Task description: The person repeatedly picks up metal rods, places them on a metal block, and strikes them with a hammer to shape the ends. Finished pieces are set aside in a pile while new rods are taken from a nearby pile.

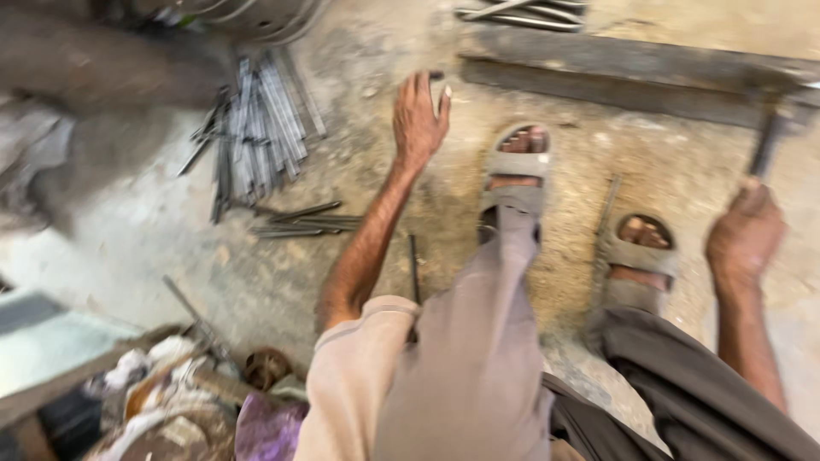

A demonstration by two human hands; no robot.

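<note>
- The right hand [745, 232] sits at about four o'clock in the head view, its fingers wrapped tight around the dark handle of a hammer [773, 128].
- The hammer's handle rises from that fist toward one o'clock; its head is blurred against the long metal bar [632, 81] lying across the top of the floor.
- The left hand [418, 119] is stretched out at about twelve o'clock, fingers spread apart and empty, palm down over the concrete floor [154, 222].
- The two hands are well apart, with the person's two sandalled feet [517, 175] between them.
- A loose pile of thin metal rods [260, 132] lies at about ten o'clock from the left hand, near it but not touching.
- A few more rods [303, 222] lie scattered at about eight o'clock from that hand, beside the forearm.
- One short rod [414, 265] lies along the floor just beside the left forearm, near the knee.
- Rags and rusty scraps [184, 393] crowd the lower left corner.
</note>
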